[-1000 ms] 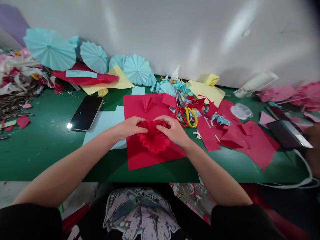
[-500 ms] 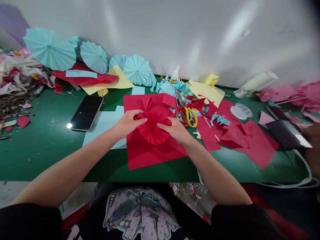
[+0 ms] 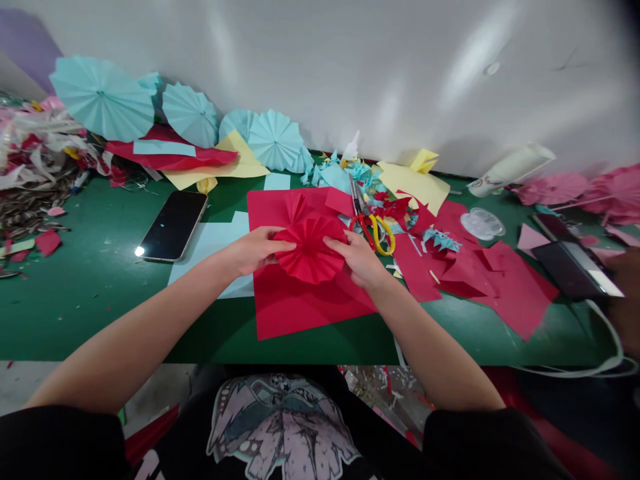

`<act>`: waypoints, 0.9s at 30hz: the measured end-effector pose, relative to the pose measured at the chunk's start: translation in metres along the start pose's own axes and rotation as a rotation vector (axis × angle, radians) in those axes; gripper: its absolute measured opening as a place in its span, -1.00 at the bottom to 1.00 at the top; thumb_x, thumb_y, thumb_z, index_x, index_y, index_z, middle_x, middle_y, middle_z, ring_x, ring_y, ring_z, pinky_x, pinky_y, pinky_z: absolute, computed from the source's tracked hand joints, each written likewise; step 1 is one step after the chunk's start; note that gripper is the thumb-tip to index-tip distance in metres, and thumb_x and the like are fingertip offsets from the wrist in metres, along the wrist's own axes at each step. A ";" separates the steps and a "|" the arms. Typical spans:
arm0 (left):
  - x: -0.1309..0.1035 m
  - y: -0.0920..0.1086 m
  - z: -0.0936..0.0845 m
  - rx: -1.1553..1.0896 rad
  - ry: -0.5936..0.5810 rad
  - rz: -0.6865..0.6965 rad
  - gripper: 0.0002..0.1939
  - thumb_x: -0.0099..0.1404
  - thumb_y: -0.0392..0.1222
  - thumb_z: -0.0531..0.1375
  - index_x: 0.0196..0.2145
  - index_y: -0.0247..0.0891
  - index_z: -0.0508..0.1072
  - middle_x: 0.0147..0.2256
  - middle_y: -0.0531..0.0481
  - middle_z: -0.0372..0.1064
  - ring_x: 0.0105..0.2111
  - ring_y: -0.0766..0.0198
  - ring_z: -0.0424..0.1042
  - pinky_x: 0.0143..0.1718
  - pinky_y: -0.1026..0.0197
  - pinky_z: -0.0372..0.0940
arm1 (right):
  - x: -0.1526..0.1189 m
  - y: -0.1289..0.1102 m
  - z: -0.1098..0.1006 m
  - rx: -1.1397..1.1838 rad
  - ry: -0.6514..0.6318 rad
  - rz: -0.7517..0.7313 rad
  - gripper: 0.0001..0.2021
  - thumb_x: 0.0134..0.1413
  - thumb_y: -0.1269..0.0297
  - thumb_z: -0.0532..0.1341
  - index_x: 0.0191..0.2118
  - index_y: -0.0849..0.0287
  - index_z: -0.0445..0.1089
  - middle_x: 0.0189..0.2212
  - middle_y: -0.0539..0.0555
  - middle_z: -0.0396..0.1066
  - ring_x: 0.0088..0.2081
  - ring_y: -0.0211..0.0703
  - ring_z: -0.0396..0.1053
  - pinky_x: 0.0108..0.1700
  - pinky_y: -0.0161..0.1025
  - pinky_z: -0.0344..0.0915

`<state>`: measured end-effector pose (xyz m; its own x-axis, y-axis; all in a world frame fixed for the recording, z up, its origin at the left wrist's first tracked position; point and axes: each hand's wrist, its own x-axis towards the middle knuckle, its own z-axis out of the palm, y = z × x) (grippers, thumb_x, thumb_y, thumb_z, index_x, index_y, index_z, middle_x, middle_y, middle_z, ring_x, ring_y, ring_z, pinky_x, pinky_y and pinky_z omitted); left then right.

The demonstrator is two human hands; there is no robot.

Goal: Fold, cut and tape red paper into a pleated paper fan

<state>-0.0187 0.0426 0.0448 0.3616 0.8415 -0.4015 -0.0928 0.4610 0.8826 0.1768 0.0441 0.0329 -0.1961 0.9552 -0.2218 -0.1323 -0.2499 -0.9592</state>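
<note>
Over red paper, left grip, right grip, holding pleated rosette

So the left grip and right grip are only half visible, since the fingertips behind the red rosette are hidden. It also covers a chunk of the red sheet. The purple thing top left gets chopped by the edge, same as the pink rosettes at right. Print on the white roll is too tiny to read, and the brownish shape far right is just blur.
</note>
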 end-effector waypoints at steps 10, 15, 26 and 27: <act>0.001 0.003 -0.001 -0.190 -0.053 -0.032 -0.87 -0.03 -0.26 0.33 -0.48 -0.31 0.46 -0.47 0.02 0.43 -0.44 0.34 0.41 -0.35 0.27 0.35 | -0.006 -0.010 0.003 0.091 -0.001 0.090 -0.74 -0.29 0.27 0.37 -0.36 0.16 0.41 -0.35 0.03 0.51 -0.27 -0.13 0.47 -0.07 -0.09 0.36; 0.002 0.003 -0.005 -0.220 -0.079 -0.043 -0.86 -0.04 -0.27 0.33 -0.46 -0.29 0.46 -0.46 0.03 0.44 -0.44 0.32 0.43 -0.32 0.24 0.37 | -0.007 -0.013 0.001 0.061 -0.035 0.102 -0.76 -0.26 0.23 0.37 -0.38 0.15 0.40 -0.34 0.06 0.51 -0.27 -0.12 0.47 -0.08 -0.10 0.37; 0.003 0.000 -0.010 -0.322 -0.231 0.000 -0.80 0.02 -0.28 0.31 -0.35 -0.30 0.43 -0.33 -0.09 0.49 -0.22 0.08 0.47 -0.16 -0.01 0.37 | -0.007 -0.017 -0.001 0.036 -0.103 0.090 -0.74 -0.24 0.16 0.35 -0.38 0.14 0.36 -0.37 0.07 0.48 -0.31 -0.12 0.46 -0.18 -0.14 0.39; 0.003 0.000 -0.010 -0.326 -0.234 0.000 -0.79 0.03 -0.28 0.30 -0.33 -0.31 0.42 -0.32 -0.10 0.49 -0.21 0.07 0.47 -0.16 0.00 0.37 | -0.007 -0.017 -0.001 0.050 -0.105 0.099 -0.75 -0.25 0.17 0.35 -0.39 0.14 0.37 -0.38 0.05 0.48 -0.33 -0.15 0.45 -0.19 -0.17 0.39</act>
<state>-0.0263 0.0478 0.0410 0.5594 0.7719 -0.3021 -0.3688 0.5581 0.7433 0.1813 0.0419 0.0501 -0.3109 0.9042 -0.2930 -0.1550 -0.3524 -0.9229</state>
